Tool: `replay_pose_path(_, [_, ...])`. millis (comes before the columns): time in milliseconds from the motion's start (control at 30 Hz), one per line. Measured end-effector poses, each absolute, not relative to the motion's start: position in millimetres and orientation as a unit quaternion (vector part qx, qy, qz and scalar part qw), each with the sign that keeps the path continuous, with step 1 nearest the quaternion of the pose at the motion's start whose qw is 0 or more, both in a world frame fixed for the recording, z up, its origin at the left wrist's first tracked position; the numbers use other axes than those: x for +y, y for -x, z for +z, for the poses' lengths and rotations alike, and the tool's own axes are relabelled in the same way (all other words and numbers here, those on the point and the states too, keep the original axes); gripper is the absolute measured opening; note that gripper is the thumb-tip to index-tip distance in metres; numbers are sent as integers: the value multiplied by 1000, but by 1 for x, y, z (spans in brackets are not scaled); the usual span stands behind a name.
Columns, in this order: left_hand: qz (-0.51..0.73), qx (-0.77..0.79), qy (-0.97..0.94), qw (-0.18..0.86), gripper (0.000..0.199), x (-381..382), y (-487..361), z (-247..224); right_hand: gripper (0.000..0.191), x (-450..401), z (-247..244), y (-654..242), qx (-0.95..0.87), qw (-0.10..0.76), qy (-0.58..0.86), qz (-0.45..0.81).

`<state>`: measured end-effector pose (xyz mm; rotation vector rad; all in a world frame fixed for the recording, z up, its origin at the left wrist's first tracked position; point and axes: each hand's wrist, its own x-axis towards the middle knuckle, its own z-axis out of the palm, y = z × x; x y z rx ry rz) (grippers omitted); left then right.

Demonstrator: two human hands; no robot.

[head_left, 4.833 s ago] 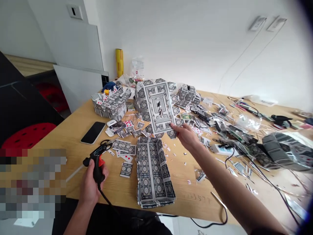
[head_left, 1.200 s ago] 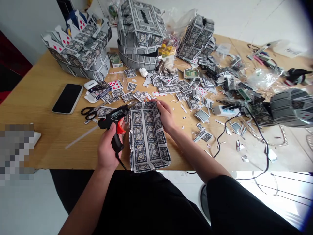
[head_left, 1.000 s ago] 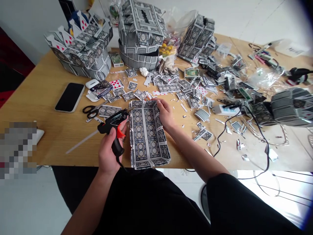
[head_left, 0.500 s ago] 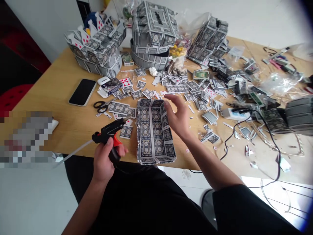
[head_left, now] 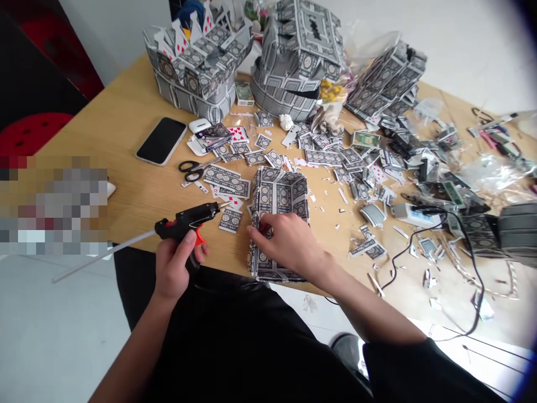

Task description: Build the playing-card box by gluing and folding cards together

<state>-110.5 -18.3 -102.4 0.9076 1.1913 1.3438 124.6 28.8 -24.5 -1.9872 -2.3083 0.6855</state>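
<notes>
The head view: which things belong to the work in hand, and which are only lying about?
In use, it seems: glue gun, held in the left hand; open patterned box, under the right hand.
Apparently just lying about: phone; scissors.

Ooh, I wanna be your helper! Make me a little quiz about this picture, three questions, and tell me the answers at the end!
1. True or false: in the picture, the phone lies to the left of the scissors.

2. Pick one. The left hand is holding:
A) a paintbrush
B) a glue gun
C) a banana

3. Fill in the missing word: the right hand is over an open, card-patterned ____.

Key: 1. True. 2. B. 3. box.
</notes>
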Motion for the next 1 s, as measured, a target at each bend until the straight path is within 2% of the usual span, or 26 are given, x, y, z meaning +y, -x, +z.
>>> replay_pose_path(267, [539,517,-413,521,51,-20,116,-106,51,27,4,-152,-700,128,642,286])
replay_pose_path(1000, [515,545,-438,496,49,-20,117,-108,54,17,8,-184,-662,192,643,334])
